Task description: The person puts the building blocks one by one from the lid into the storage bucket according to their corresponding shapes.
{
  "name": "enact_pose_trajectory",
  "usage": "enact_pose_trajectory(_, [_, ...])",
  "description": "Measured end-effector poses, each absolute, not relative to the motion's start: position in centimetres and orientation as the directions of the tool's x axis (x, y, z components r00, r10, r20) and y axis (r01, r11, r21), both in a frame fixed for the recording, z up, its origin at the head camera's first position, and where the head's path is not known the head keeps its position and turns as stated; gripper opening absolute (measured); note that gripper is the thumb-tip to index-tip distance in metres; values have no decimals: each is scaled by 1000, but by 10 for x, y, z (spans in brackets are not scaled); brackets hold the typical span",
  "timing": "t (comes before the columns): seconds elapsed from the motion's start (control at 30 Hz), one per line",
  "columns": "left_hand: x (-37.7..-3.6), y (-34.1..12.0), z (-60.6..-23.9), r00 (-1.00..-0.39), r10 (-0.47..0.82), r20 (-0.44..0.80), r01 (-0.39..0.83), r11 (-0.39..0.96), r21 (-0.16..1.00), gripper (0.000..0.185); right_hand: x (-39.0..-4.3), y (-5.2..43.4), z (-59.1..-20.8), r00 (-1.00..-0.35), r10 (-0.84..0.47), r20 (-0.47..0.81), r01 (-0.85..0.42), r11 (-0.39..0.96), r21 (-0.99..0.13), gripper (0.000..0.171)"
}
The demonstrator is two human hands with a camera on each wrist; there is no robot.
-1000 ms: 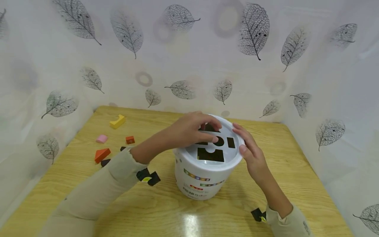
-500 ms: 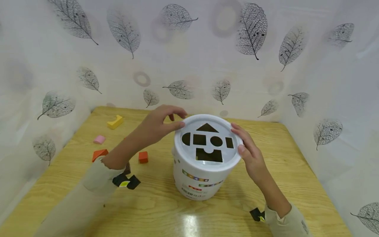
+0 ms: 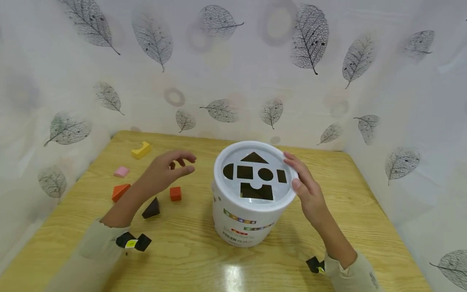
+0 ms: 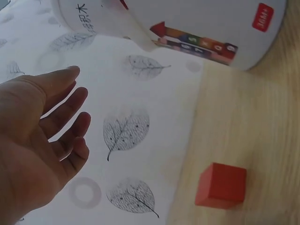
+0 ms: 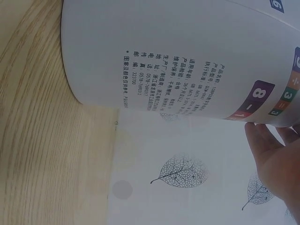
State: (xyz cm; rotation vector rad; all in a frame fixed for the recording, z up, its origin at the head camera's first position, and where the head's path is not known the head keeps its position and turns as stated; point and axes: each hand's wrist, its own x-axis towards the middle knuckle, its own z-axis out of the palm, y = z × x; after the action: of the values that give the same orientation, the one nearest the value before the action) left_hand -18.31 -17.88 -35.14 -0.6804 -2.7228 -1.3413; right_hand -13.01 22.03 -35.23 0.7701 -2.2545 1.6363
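Observation:
A white bucket [image 3: 242, 225] stands upright on the table, its lid [image 3: 230, 194] cut with several shaped holes: a triangle, a half round, a square, a circle and others. My right hand [image 3: 310, 194] rests its fingertips and thumb against the right side of the lid's rim; the right wrist view shows its fingers on the bucket's printed side. To the left of the bucket, my left hand [image 3: 166, 170] hangs above the table with loosely bent fingers and nothing in them. Just beneath and right of it lies a red cube-like block [image 3: 175, 194], also seen in the left wrist view.
Several other blocks lie on the left of the wooden table [image 3: 193, 259]: a yellow notched block [image 3: 141, 150], a pink block [image 3: 121, 172], an orange wedge [image 3: 120, 192] and a dark block [image 3: 151, 208]. White leaf-print sheeting [image 3: 233, 69] encloses the back and sides.
My left hand has moved from over the lid away to the left, uncovering the holes and the red block. My right hand stays at the rim.

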Motion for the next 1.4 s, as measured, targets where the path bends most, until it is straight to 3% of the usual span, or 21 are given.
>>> enact_pose_trajectory(0.2, [-178, -206, -382, -936, 342, 82, 277, 573, 771, 34, -132, 218, -354, -828, -276, 487, -549, 224, -805, 45])
enact_pose_trajectory(0.53, [-179, -232, -407, -935, 352, -30, 217, 639, 738, 45, -130, 217, -351, -830, -275, 484, -547, 237, -803, 44])
enact_pose_trajectory(1.4, [-186, -228, -425, -909, 378, -178, 185, 746, 639, 42, -130, 219, -353, -827, -259, 498, -553, 226, -802, 44])
